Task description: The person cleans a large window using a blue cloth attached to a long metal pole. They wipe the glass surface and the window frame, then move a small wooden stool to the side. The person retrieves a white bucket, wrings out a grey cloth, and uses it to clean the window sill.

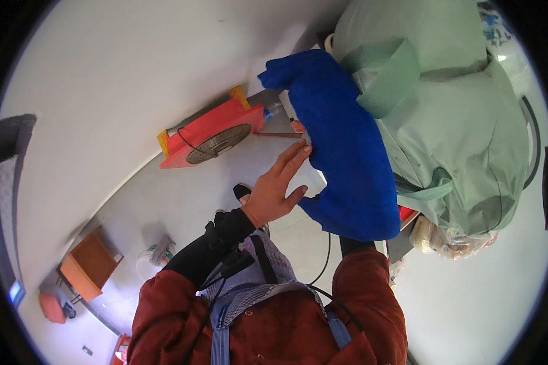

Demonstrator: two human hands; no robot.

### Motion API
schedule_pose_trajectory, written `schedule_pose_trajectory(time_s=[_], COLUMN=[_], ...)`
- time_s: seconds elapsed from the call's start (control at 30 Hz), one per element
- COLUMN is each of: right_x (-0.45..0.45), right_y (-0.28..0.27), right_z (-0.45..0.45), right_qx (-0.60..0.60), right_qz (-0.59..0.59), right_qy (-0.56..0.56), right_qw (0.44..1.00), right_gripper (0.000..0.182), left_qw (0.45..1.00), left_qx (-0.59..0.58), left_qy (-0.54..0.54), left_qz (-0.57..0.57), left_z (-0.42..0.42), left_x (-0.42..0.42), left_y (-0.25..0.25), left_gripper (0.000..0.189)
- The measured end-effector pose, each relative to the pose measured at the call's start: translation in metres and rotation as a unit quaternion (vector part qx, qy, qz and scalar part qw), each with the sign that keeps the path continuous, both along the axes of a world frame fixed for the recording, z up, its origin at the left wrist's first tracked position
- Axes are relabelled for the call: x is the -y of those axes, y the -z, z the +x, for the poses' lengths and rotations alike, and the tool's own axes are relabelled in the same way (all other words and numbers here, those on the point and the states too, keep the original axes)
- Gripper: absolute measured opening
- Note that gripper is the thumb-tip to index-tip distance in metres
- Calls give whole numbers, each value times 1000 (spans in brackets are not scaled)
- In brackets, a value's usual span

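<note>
A bright blue cloth (347, 150) hangs in front of me in a long curved shape, with ragged-looking ends. My left hand (276, 194) is at its left edge, palm down, thumb spread away from the fingers. Its fingertips reach the cloth's edge and seem to touch it; nothing is gripped in the hand. My right forearm, in a black cuff (354, 245), goes under the lower end of the cloth, which hides my right hand. Close on the cloth's right side is a large pale green fabric bag (456, 123) with wide strap handles.
A red box fan (214, 137) stands on the floor by the wall, a plastic bottle (272, 111) beside it. Down left are a bucket (150, 262) and an orange-brown wooden stool or box (90, 262). Clear plastic packages (452, 239) lie below the bag. A black cable (326, 264) hangs near my waist.
</note>
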State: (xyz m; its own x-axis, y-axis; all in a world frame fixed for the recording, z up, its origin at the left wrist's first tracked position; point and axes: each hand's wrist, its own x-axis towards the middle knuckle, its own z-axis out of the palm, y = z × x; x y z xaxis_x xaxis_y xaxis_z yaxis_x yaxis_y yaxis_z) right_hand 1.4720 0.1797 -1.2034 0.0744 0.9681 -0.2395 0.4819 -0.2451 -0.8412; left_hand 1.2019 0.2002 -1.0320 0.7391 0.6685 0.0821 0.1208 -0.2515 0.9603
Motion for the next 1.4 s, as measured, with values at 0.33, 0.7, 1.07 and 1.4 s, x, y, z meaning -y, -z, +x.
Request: schedule_pose_trajectory(time_s=[0.33, 0.7, 1.07, 1.4], right_x=[53, 82, 78, 61], right_y=[27, 49, 23, -37], right_z=[-25, -10, -53, -72], right_qx=[-62, -7, -318, -131], right_qz=[-1, 75, 82, 120], right_qy=[-19, 42, 258, 209], right_qw=[998, 996, 909, 962], right_gripper=[45, 48, 53, 50], left_qw=[999, 998, 998, 998], left_qx=[0, -29, -35, -48], left_qy=[10, 46, 31, 16], left_qz=[-47, 13, -30, -43], left_z=[25, 37, 40, 24], left_x=[11, 18, 14, 21], left_y=[13, 11, 17, 26], left_gripper=[81, 77, 76, 83])
